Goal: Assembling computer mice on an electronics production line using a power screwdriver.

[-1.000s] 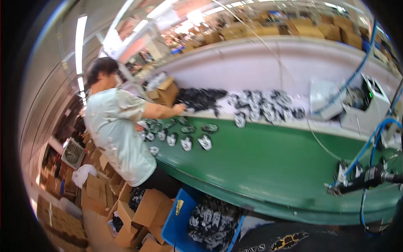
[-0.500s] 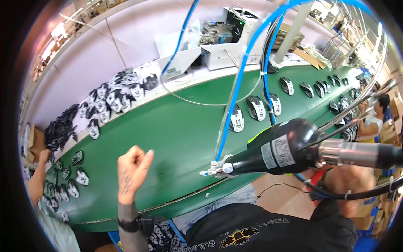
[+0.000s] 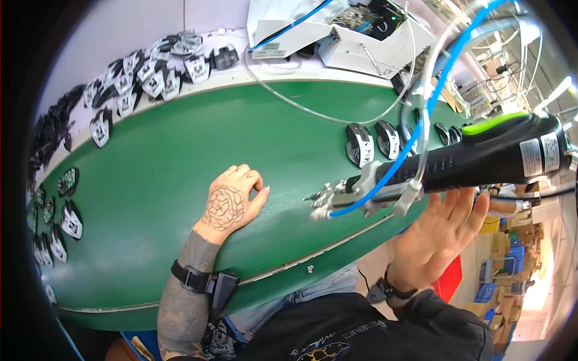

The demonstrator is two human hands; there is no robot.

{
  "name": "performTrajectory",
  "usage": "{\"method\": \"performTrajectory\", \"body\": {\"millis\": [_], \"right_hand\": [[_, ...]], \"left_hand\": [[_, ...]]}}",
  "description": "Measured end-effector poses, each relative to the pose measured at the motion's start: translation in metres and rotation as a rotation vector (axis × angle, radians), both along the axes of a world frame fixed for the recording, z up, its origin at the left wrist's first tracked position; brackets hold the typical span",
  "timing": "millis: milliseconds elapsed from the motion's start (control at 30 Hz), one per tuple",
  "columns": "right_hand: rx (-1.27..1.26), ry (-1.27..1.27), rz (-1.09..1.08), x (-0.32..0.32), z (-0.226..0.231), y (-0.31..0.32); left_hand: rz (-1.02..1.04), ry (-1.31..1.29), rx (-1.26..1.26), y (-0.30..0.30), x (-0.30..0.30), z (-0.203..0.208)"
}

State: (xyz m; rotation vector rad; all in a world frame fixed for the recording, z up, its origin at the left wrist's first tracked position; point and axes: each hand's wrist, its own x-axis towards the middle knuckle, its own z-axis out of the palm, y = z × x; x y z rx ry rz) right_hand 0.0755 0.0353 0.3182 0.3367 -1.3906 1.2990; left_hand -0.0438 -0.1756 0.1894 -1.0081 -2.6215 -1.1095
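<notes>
My left hand [image 3: 232, 198] rests back-up on the green work surface [image 3: 174, 162], its fingers curled inward and the thumb close to them. Its fingertips are tucked under, so whatever they may hold is hidden. On the right my right hand [image 3: 442, 234] is raised, palm showing and fingers stretched apart. It is just below a hanging black electric screwdriver [image 3: 475, 159] with a bright green lever, not wrapped around it. The tool lies nearly level, its metal tip [image 3: 328, 201] pointing left toward my left hand. Blue and clear hoses run to that tip.
Black-and-white computer mouse shells [image 3: 359, 144] stand in a row behind the screwdriver. More mouse shells [image 3: 153, 78] are heaped on the white back ledge; several parts [image 3: 71, 219] lie at the left. A white box-like machine [image 3: 361, 54] stands at the back, with a clear hose looping before it.
My view has turned and moved nearer the surface. The left hand has gone from a raised fist to resting on the surface. My right hand now shows spread beneath the screwdriver, which sits farther right.
</notes>
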Motion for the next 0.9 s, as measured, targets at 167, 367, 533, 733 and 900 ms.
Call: {"method": "performTrajectory", "body": {"millis": [167,367,533,733,900], "right_hand": [[-0.034,-0.209,0.136,-0.063,0.011,-0.024],[0.058,0.031,-0.073,-0.098,-0.006,-0.032],[0.229,0.199,-0.208,-0.097,-0.035,-0.029],[0.22,0.021,0.03,-0.077,-0.062,-0.046],[0.447,-0.197,-0.033,-0.06,-0.065,-0.029]], "left_hand": [[-0.01,0.002,0.042,-0.002,-0.002,-0.006],[-0.08,-0.055,-0.024,-0.006,0.009,0.01],[-0.062,-0.058,-0.084,-0.01,0.023,0.005],[-0.067,0.0,-0.086,-0.005,0.015,0.003],[-0.08,0.007,-0.098,-0.013,0.02,0.008]]}}
